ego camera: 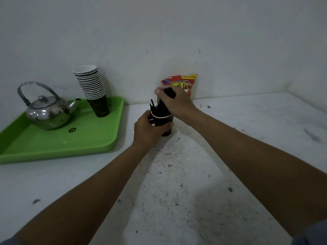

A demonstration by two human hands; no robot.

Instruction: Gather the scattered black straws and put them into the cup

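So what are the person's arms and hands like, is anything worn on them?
Both forearms are bare right down to the wrists. The left hand and right hand show no gloves, and no rings, watch or bracelet that I can make out. At the bottom corners of the view, bluish-grey sleeve edges appear, apparently short or pushed-up sleeves.

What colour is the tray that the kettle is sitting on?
Bright green; the tray shows clearly at the left of the head view.

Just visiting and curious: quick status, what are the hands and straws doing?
Left hand grips the cup. Right hand holds a bundle of black straws, lower ends in the cup. Nothing in the way; snack bag stands behind.
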